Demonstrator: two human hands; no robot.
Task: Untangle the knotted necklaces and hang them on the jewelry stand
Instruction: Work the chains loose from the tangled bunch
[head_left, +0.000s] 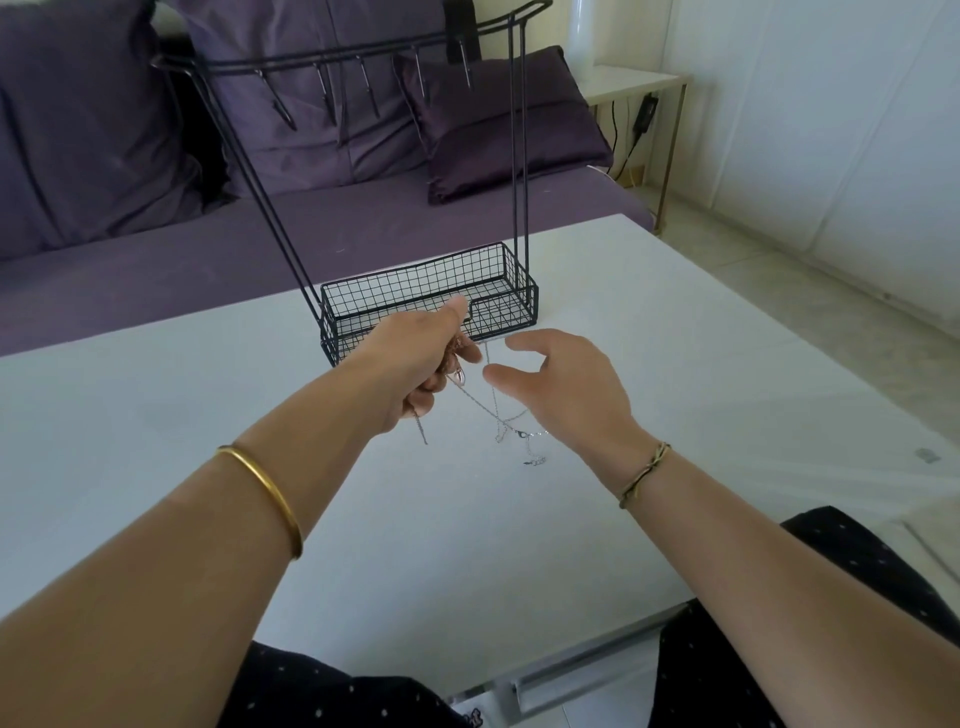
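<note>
My left hand (421, 358) grips a bunch of tangled necklaces (457, 358), a reddish clump and a pendant showing between its fingers. Thin silver chains (498, 415) hang from it down to the white table (208, 415), where their clasp ends lie. My right hand (566, 384) hovers just right of the chains, fingers spread and relaxed, holding nothing. The black wire jewelry stand (431, 291) stands right behind both hands, its basket base on the table and its hook bar (343, 57) high above with nothing hanging on it.
A purple sofa (156, 260) with cushions runs behind the table. A small white side table (639, 83) with cables stands at the back right. The table's near edge is by my knees.
</note>
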